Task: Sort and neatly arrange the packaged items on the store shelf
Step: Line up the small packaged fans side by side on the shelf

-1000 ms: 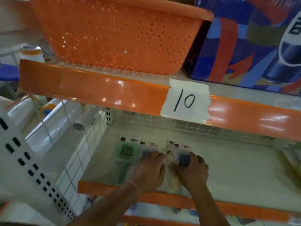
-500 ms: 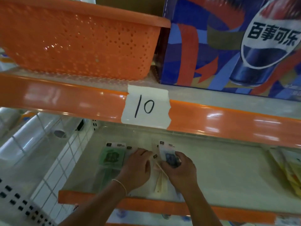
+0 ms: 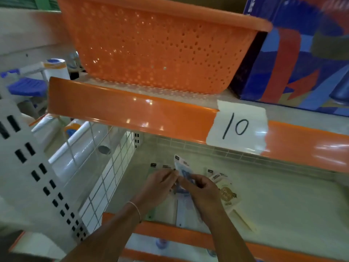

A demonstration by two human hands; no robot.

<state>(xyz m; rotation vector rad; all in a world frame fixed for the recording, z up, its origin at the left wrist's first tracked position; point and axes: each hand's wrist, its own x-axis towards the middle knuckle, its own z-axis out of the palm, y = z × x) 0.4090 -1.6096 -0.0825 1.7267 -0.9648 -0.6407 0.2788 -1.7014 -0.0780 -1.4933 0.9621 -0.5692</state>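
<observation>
Holding the clear blue-printed flat packet (image 3: 184, 172) upright between them, left hand (image 3: 160, 183) and right hand (image 3: 203, 190) pinch it, long axis pointing toward the shelf (image 3: 283, 205) back; cream flat packet (image 3: 226, 193) lies just right.

Orange perforated basket (image 3: 160, 48) on upper shelf, blue printed carton (image 3: 302, 59) beside it, taped "10" label (image 3: 237, 126)

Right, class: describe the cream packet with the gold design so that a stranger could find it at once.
Find the orange shelf edge with the taped label reading 10, then look at the pale shelf beneath it. The cream packet lies flat there, just right of the right hand. Unlike the blue packet pinched between both hands, it carries a round gold design and nobody holds it.
</observation>
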